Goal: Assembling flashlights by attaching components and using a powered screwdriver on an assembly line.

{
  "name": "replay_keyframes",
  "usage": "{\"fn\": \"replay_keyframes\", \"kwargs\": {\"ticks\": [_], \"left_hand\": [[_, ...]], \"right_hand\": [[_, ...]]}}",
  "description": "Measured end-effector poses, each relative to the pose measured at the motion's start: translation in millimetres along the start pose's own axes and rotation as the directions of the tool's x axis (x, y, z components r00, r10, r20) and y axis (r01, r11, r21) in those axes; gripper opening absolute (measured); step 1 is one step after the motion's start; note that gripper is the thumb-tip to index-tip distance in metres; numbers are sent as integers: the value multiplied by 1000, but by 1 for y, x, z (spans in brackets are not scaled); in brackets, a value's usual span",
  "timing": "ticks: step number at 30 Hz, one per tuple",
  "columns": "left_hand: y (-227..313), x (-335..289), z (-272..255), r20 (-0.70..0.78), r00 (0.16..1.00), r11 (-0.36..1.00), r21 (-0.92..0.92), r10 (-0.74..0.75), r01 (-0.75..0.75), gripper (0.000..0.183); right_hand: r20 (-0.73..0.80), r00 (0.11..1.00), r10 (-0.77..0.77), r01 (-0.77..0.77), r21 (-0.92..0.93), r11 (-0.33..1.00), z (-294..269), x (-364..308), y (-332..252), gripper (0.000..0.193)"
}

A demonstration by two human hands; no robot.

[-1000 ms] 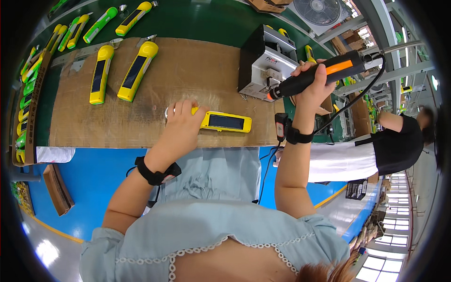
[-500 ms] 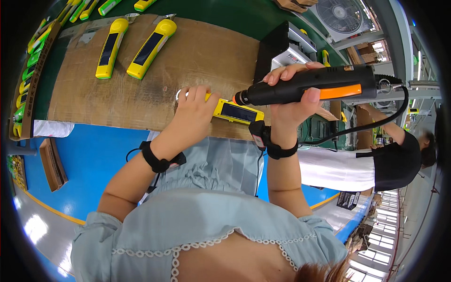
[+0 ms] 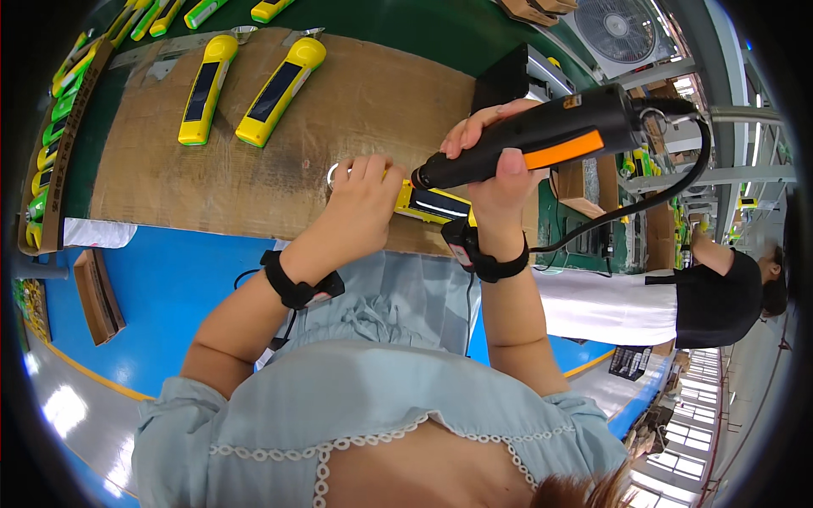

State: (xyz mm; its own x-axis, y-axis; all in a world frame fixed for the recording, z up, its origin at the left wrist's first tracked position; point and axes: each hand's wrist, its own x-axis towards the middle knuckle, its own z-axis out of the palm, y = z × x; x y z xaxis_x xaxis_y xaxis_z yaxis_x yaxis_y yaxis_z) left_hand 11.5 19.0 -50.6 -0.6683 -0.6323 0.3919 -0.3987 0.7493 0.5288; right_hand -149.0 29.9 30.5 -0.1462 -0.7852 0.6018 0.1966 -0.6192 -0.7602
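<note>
Our right grip [image 3: 498,196] is wrapped around a black powered driver [image 3: 512,140], and our left grip [image 3: 360,201] is clamped over one end of a yellow torch [image 3: 442,204]. The torch lies just right of the left grip on a brown cardboard sheet [image 3: 279,190], its dark panel facing up, its far end reaching toward the right wrist.

We judge the step in hand to be work with the driver's nose at the torch, close beside the left fingers. The move seems to call for a steady left grip, the nose lined up squarely, and fingertips well out of its way.

Two more yellow torches [image 3: 203,93] lie beyond the left grip and to its left. Past the right grip stands a black-sided box [image 3: 500,80] on the green worktop [image 3: 381,30], and a black cable [image 3: 648,206] loops from the driver's rear to the right of that grip.

We cannot make out whether the nose touches the torch, nor any screw or bit. The left grip hides the torch's head, the right wrist device [image 3: 460,241] covers its far end, and the driver partly blocks the box.
</note>
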Motion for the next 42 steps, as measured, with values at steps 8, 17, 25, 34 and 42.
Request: {"fn": "replay_keyframes", "kwargs": {"ticks": [8, 17, 25, 34, 42], "left_hand": [[-4, 5, 1, 16, 1000, 999, -24, 22, -21, 59], [-3, 6, -10, 98, 993, 977, 192, 71, -89, 47], [7, -19, -42, 69, 994, 957, 283, -89, 66, 54], [-35, 159, 26, -230, 949, 962, 117, -214, 245, 71], [-79, 56, -45, -363, 844, 647, 542, -395, 536, 39]], "right_hand": [[31, 999, 27, -27, 15, 1000, -1, 5, 6, 39], [-170, 984, -48, 65, 91, 994, -4, 15, -28, 47], [-374, 906, -199, 106, -253, 962, -30, -28, -116, 58], [-365, 895, -258, 173, -249, 953, -23, 6, -62, 36], [-547, 752, -369, 115, -442, 890, -91, -31, -80, 39]]}}
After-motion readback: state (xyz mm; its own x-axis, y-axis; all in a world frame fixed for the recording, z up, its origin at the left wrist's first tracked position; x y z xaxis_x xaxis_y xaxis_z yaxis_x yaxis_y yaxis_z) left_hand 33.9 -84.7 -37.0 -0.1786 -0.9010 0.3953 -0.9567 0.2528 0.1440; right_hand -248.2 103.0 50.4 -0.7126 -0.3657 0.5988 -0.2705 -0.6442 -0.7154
